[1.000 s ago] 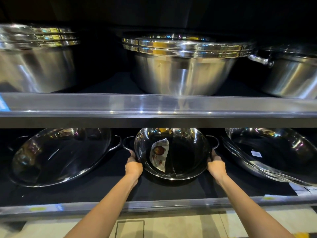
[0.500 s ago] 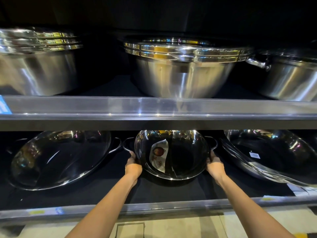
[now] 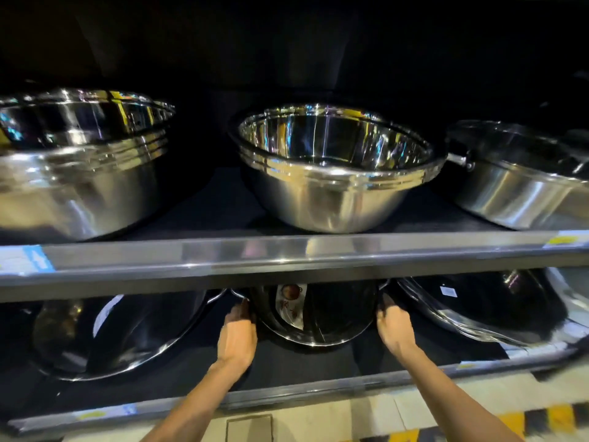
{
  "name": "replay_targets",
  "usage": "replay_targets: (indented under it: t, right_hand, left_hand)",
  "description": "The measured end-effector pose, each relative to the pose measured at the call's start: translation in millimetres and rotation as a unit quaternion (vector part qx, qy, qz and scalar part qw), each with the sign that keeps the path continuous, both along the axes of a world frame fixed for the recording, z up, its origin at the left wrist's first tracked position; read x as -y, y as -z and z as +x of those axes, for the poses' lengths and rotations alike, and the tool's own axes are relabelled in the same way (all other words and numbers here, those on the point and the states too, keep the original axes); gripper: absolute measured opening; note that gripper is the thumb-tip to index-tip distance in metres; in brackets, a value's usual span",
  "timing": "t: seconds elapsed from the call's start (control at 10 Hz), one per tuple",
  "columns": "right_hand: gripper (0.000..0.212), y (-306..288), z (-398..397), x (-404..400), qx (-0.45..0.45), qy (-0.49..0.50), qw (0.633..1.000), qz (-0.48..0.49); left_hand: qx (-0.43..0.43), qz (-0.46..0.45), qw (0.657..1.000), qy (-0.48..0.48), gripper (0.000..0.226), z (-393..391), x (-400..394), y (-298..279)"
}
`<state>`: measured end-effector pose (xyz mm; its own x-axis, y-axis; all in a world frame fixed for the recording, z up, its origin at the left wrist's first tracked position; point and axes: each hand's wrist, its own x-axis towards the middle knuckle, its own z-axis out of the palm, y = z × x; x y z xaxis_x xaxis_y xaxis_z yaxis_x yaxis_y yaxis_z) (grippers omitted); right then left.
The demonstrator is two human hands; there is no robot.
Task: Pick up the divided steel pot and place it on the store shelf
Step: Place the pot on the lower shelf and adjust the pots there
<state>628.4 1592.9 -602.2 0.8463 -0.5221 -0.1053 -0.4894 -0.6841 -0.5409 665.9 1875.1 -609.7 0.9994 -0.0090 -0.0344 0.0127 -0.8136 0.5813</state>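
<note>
The divided steel pot [image 3: 331,317] leans tilted on the black mat of the lower store shelf [image 3: 287,368], with a paper label inside it. Its upper part is hidden behind the edge of the upper shelf [image 3: 287,256]. My left hand [image 3: 237,333] holds the pot's left side, with the fingers curled at the left handle. My right hand [image 3: 393,327] grips the right side by the other handle. Both forearms reach in over the shelf's front edge.
A large wok [image 3: 118,333] leans to the left of the pot and stacked woks [image 3: 484,307] lean close on its right. On the upper shelf stand a stack of steel bowls [image 3: 334,173], steel basins [image 3: 79,161] and a lidded pot [image 3: 522,186].
My view has risen, so the upper shelf edge now covers the top of the pot. Both hands stay on the pot's sides, slightly further in under the shelf.
</note>
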Motion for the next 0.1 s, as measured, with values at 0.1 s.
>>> replay_targets:
  t: [0.1]
  right_hand:
    - [0.025, -35.1, -20.5, -25.8, -0.056, -0.047, 0.997, -0.021]
  left_hand:
    - [0.001, 0.122, 0.99, 0.075, 0.036, -28.5, -9.4, -35.8]
